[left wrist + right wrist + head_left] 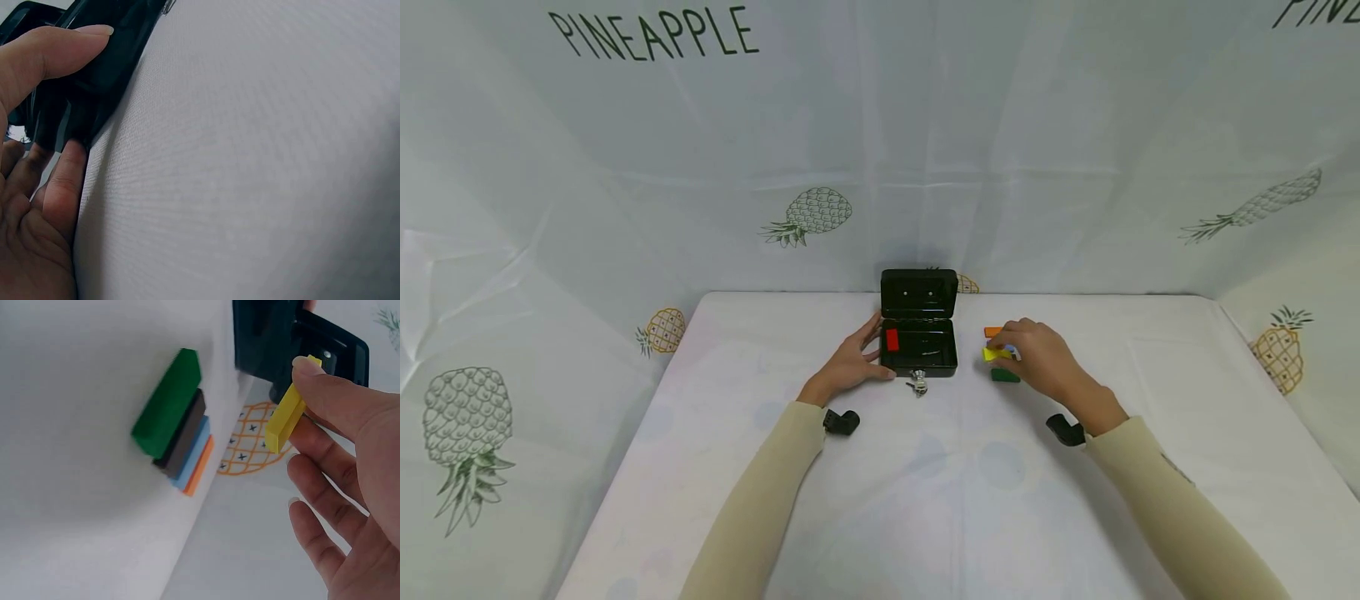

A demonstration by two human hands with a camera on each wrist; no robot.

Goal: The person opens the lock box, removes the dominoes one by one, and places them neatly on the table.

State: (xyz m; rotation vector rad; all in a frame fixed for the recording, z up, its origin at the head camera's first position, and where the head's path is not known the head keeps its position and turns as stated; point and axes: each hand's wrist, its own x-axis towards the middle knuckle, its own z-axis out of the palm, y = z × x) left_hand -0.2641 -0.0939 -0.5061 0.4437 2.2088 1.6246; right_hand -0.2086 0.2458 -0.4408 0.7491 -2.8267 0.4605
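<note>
A black metal cash box (936, 338) stands with its lid (919, 293) raised. Inside it, at the left, lies a red block (892, 340). Keys (918, 383) hang at the front lock. My left hand (850, 362) rests against the box's left side, thumb (75, 50) on the front wall and fingers lying along the side wall. To the right of the box, my right hand (1039, 354) pinches a yellow block (289, 415) between thumb and index finger, above the table. The other right fingers extend loosely.
Beside the right hand, green (169, 406), dark grey (182, 434), blue (192, 453) and orange blocks (200, 465) lie in a row on the white-covered table (880, 500). A pineapple-print sheet (1037, 125) hangs behind the table.
</note>
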